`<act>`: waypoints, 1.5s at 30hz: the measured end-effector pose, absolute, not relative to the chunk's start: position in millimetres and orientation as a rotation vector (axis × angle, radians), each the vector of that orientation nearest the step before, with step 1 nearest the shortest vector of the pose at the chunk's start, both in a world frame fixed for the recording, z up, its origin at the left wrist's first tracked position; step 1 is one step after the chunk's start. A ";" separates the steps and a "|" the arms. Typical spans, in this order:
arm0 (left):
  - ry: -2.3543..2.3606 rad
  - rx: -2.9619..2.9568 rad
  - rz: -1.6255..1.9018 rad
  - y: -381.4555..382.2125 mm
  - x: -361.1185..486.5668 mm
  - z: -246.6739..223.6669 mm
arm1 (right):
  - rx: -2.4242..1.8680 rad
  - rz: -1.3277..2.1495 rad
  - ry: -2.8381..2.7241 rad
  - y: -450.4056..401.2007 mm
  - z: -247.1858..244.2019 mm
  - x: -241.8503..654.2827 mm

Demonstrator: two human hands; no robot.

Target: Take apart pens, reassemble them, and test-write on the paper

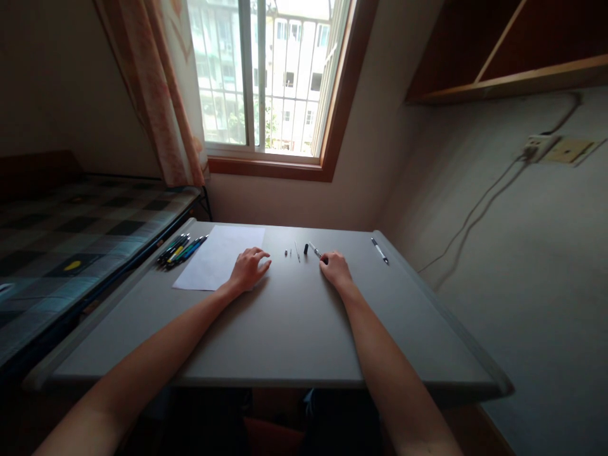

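Observation:
My left hand (250,268) rests at the right edge of a white paper sheet (213,256), fingers apart and nothing in them. With closed fingers, my right hand (335,268) grips a clear pen barrel (314,249) that points up and to the left. Between the hands lie a short black piece (306,249), a thin refill (297,252), a small dark part (285,253) and a tiny part (291,253) beside it.
Several pens (178,251) are piled at the grey table's (285,335) left side. One white and black pen (379,251) lies near the right edge. A checkered bed (95,234) stands left, a window (266,76) ahead, and a wall with a plugged-in cable right.

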State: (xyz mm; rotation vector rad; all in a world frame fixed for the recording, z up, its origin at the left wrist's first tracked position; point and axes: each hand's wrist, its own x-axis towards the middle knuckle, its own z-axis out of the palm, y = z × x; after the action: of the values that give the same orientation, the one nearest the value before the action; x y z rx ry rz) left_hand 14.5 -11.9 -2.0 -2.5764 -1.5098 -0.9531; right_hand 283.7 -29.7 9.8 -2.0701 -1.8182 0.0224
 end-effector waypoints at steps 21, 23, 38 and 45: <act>-1.346 -2.640 -1.069 -15.4 20.5 -1.1 | -1.133 0.760 -1.200 -23.6 16.2 245.5; -1.279 -2.665 -1.097 -17.2 22.2 1.0 | -1.035 0.923 -1.213 -26.6 13.6 233.4; -1.108 -2.759 -1.114 -25.5 26.6 3.7 | -0.903 1.218 -1.300 -46.1 17.9 201.0; -1.290 -2.752 -1.228 -17.6 19.8 -1.1 | -0.991 1.078 -1.286 -44.5 22.1 210.5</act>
State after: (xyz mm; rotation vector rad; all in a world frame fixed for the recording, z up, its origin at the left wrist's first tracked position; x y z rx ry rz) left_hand 19.8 -17.6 -1.1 -2.7521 -1.2897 -1.2279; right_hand 210.5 -44.5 22.1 -0.9915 -1.2857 1.0785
